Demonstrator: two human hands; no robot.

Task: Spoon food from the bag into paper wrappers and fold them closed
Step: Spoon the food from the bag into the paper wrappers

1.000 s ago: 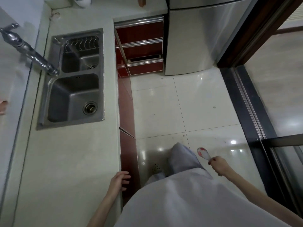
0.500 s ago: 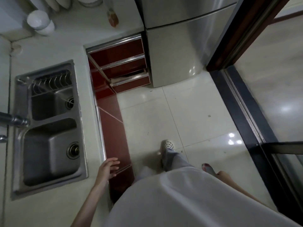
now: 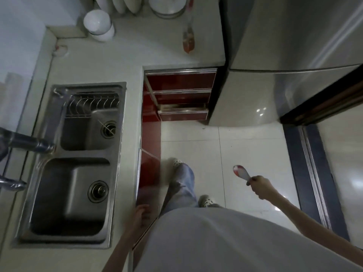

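Observation:
My right hand is out to the right over the floor, gripping the handle of a white spoon whose bowl is smeared red. My left hand hangs by the front edge of the counter, next to the red cabinet front, fingers loosely apart and holding nothing. No bag and no paper wrappers are in view.
A steel double sink with a tap is set in the pale counter. White bowls and plates and a red-tipped utensil lie at the counter's far end. Red drawers, a steel fridge and tiled floor lie ahead.
The view has shifted forward along the counter, bringing the sink closer. My right hand swung the spoon out to the right. My left hand stayed at the counter edge.

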